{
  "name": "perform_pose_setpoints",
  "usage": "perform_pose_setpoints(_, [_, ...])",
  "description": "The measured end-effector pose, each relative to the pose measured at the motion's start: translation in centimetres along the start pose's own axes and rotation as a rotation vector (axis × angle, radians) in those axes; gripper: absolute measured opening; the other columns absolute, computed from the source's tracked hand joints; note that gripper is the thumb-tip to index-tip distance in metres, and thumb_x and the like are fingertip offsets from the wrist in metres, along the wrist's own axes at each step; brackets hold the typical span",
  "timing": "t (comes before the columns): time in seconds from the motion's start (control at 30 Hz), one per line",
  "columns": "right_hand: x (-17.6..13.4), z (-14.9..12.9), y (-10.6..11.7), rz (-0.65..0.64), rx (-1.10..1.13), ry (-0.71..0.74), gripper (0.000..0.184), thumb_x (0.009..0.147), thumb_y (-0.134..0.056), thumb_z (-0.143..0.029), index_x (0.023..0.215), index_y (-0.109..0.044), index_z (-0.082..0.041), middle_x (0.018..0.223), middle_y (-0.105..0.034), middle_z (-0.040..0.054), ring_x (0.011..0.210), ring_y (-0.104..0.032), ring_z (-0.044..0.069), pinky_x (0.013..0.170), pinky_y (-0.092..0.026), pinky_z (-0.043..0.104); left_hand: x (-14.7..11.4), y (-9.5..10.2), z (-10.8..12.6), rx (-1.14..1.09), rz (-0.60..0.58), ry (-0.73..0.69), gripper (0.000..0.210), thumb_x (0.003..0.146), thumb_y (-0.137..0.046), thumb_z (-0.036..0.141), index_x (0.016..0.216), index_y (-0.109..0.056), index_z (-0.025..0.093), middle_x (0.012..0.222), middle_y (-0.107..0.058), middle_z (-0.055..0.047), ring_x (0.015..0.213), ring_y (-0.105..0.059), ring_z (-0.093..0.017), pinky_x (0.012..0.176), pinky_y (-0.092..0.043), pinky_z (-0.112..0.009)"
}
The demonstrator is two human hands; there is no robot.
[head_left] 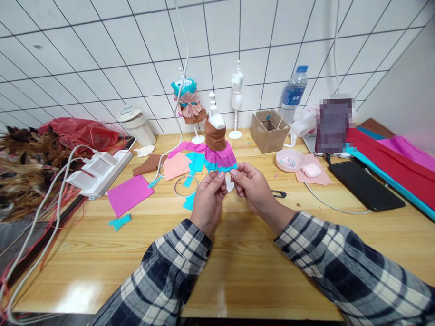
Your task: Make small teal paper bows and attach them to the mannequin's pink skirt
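Note:
In front of me a small white mannequin (218, 119) wears a brown paper bodice (215, 137) and a magenta paper skirt (221, 155) with a blue ruffle (217, 166) along its lower edge. My left hand (210, 196) pinches the ruffle's hem near the middle, fingertips and thumb closed. Just to its right, my right hand (253, 188) pinches the hem at the right side. The mannequin's round white base (229, 182) shows between my hands. Behind it stand a dressed mannequin (189, 104) in blue and brown paper and a bare white mannequin (237, 98).
Paper pieces, including a magenta sheet (130, 195), lie left beside a ring of tape (186, 186). A white power strip (101, 172) with trailing cables is farther left. On the right are a cardboard box (269, 132), a pink dish (287, 166), a black phone (366, 185) and a bottle (294, 94).

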State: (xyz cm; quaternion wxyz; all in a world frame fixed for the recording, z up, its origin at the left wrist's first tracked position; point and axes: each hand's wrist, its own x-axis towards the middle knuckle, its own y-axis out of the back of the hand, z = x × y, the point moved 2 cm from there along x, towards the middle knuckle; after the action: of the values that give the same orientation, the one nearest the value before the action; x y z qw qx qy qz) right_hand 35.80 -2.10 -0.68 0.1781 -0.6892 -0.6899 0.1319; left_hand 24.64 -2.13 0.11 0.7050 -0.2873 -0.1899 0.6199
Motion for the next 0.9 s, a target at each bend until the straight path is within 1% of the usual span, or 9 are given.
perform_pose_setpoints(0.13, [0.1,0.2,0.5,-0.035,-0.010,0.017,0.026,0.075,-0.067,-0.041,0.083,-0.055,-0.019,0.067,-0.055,-0.0057,0.042,-0.039,0.005,0.036,-0.028,0.017,0.1,0.4,0.0,0.025,-0.002,-0.019,0.025,0.064,-0.080,0.024,0.076,-0.060,0.016,0.064,-0.055,0.005,0.057,-0.048,-0.006,0.056,-0.038,-0.018])
perform_pose_setpoints(0.23, [0.1,0.3,1.4,-0.026,-0.096,0.051,0.019,0.080,-0.054,-0.038,0.083,-0.057,-0.019,0.068,-0.054,-0.0041,0.045,-0.040,0.007,0.039,-0.029,0.020,0.2,1.3,0.2,0.227,-0.033,-0.028,0.024,0.066,-0.078,0.029,0.076,-0.061,0.017,0.063,-0.054,0.005,0.053,-0.045,-0.007,0.053,-0.034,-0.019])
perform_pose_setpoints(0.3, [-0.1,0.2,2.2,0.013,-0.297,0.107,0.014,0.080,-0.051,-0.031,0.078,-0.058,-0.019,0.064,-0.053,-0.0037,0.047,-0.040,0.008,0.043,-0.030,0.021,0.1,2.2,0.5,0.563,-0.092,-0.066,0.021,0.068,-0.076,0.032,0.071,-0.063,0.016,0.061,-0.054,0.003,0.054,-0.044,-0.010,0.054,-0.034,-0.022])
perform_pose_setpoints(0.37, [-0.6,-0.1,2.7,0.035,-0.591,0.173,0.010,0.078,-0.051,-0.024,0.075,-0.059,-0.019,0.062,-0.053,-0.0032,0.051,-0.043,0.010,0.049,-0.032,0.023,-0.1,3.0,0.9,0.999,-0.192,-0.207,0.016,0.069,-0.075,0.032,0.074,-0.068,0.018,0.067,-0.059,-0.001,0.066,-0.051,-0.016,0.064,-0.040,-0.028])
perform_pose_setpoints(0.47, [-1.6,-0.9,3.1,-0.007,-0.978,0.292,0.010,0.078,-0.052,-0.019,0.077,-0.062,-0.020,0.066,-0.057,-0.0015,0.059,-0.049,0.013,0.057,-0.036,0.025,-0.5,3.6,1.1,1.522,-0.361,-0.435,0.027,0.072,-0.072,0.031,0.099,-0.071,0.024,0.100,-0.064,-0.008,0.097,-0.054,-0.027,0.089,-0.040,-0.041])
perform_pose_setpoints(0.53, [-2.3,-1.6,3.3,-0.060,-1.170,0.362,0.010,0.080,-0.053,-0.018,0.080,-0.063,-0.020,0.074,-0.061,0.0009,0.067,-0.053,0.015,0.062,-0.038,0.026,-0.8,3.9,0.8,1.715,-0.428,-0.460,0.034,0.080,-0.064,0.033,0.113,-0.066,0.026,0.117,-0.061,-0.010,0.109,-0.051,-0.030,0.097,-0.036,-0.045])
perform_pose_setpoints(0.6, [-2.9,-2.2,3.8,-0.089,-1.335,0.373,0.011,0.082,-0.053,-0.019,0.082,-0.064,-0.019,0.081,-0.064,0.0031,0.076,-0.056,0.017,0.068,-0.039,0.027,-0.9,4.0,0.5,1.823,-0.457,-0.435,0.038,0.087,-0.055,0.033,0.124,-0.059,0.027,0.128,-0.056,-0.011,0.117,-0.048,-0.031,0.100,-0.034,-0.047])
perform_pose_setpoints(0.7, [-3.3,-2.8,4.9,-0.096,-1.529,0.287,0.014,0.085,-0.053,-0.023,0.086,-0.066,-0.021,0.088,-0.065,0.0045,0.086,-0.058,0.019,0.070,-0.039,0.028,-0.8,4.0,0.0,1.912,-0.468,-0.424,0.043,0.091,-0.049,0.034,0.133,-0.050,0.026,0.137,-0.050,-0.012,0.124,-0.044,-0.031,0.103,-0.032,-0.048])
perform_pose_setpoints(0.9, [-3.1,-2.8,6.5,-0.056,-1.732,0.145,0.018,0.088,-0.052,-0.030,0.089,-0.068,-0.023,0.089,-0.066,0.0062,0.089,-0.059,0.022,0.068,-0.038,0.030,0.5,3.7,-0.7,1.937,-0.456,-0.490,0.041,0.092,-0.046,0.036,0.131,-0.052,0.023,0.131,-0.053,-0.013,0.121,-0.047,-0.029,0.106,-0.029,-0.049])
